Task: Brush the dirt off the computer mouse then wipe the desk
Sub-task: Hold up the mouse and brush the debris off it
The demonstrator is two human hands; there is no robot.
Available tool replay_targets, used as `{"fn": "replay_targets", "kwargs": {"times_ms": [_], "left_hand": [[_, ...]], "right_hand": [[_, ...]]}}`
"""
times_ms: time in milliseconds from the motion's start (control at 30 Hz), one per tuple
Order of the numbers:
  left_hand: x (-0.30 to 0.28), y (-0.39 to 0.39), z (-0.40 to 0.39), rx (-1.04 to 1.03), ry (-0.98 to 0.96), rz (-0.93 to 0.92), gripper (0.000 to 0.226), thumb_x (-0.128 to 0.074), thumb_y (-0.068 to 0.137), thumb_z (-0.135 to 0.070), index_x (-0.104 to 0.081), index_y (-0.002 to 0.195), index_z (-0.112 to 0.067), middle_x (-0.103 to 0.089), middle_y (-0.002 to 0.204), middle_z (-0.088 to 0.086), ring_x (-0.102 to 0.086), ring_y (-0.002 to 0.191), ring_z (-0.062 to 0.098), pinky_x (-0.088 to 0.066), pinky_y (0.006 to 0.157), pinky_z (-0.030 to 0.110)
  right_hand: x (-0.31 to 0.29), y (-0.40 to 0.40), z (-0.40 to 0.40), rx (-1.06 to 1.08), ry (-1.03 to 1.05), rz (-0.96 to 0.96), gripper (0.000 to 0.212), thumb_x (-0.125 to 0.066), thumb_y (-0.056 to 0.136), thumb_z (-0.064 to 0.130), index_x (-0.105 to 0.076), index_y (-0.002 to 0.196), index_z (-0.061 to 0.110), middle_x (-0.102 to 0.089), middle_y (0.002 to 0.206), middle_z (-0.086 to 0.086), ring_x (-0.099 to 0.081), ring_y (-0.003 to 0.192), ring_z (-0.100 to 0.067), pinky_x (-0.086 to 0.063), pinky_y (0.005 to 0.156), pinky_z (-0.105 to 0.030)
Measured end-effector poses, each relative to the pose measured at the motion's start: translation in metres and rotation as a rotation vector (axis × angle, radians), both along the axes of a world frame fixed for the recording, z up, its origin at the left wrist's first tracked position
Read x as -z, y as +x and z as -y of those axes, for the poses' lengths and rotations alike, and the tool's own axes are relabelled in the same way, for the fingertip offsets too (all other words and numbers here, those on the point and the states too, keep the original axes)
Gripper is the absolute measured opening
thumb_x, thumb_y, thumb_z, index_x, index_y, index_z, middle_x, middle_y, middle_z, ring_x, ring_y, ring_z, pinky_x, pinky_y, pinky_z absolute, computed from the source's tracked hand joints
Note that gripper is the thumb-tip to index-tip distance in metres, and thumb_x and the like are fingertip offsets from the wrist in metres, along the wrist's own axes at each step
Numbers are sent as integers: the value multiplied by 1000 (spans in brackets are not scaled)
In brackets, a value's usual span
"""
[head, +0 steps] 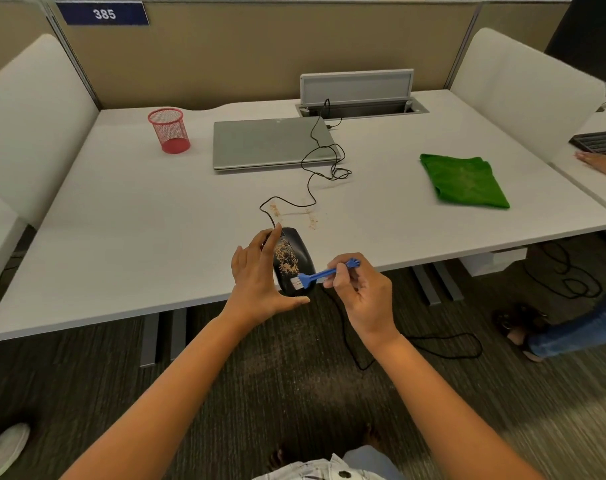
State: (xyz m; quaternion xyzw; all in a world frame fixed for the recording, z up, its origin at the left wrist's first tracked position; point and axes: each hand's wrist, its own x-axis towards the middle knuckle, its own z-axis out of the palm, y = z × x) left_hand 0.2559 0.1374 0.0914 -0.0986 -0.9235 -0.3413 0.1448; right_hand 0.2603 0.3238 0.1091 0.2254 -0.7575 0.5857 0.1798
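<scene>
My two forearms fill the near view, reaching to the desk's (128,237) front edge. Left hand (260,282): fingers straight, thumb spread wide, cupped against the left flank of the black computer mouse (294,261), steadying rather than clasping it. Right hand (358,289): fingers curled round the handle of a small blue brush (324,271), a firm pinch. White bristles sit on the rear of the mouse, just right of the left palm.

Step in hand, as I judge it: brushing. A tan patch of grit (287,256) covers the mouse's back, ahead of the bristles, so little seems cleared.

Next move calls for short strokes forward through that patch, away from the left hand, with the mouse held still.

More grit (312,221) lies scattered on the desk beyond the mouse, beside its cable (308,188). The green cloth (464,180) for wiping lies well apart, far right, untouched.
</scene>
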Motion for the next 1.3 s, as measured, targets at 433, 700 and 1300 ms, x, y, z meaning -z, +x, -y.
{"fn": "replay_targets", "kwargs": {"times_ms": [433,700,1300], "left_hand": [[1,-5,3,17,-8,12,118,-70,52,-64,12,135,-51,-22,146,8,-14,135,22,-5,110,55],[-1,-5,4,28,14,5,115,-66,53,-70,11,135,-51,-21,147,8,-13,136,20,-2,111,53],[6,1,9,28,37,36,118,-71,50,-66,10,135,-52,-23,148,7,-16,133,18,-3,108,42]], "right_hand": [[-1,-3,1,82,-109,71,18,-45,91,28,-56,92,15,-61,79,9,-65,67,-2,-48,67,-10],[-1,-4,12,1,-27,34,10,-47,92,27,-55,93,21,-63,77,1,-65,70,-8,-53,65,-18],[15,-9,-15,183,-87,224,11,-47,93,10,-57,91,8,-65,74,-12,-64,67,-2,-44,71,-6]]}}
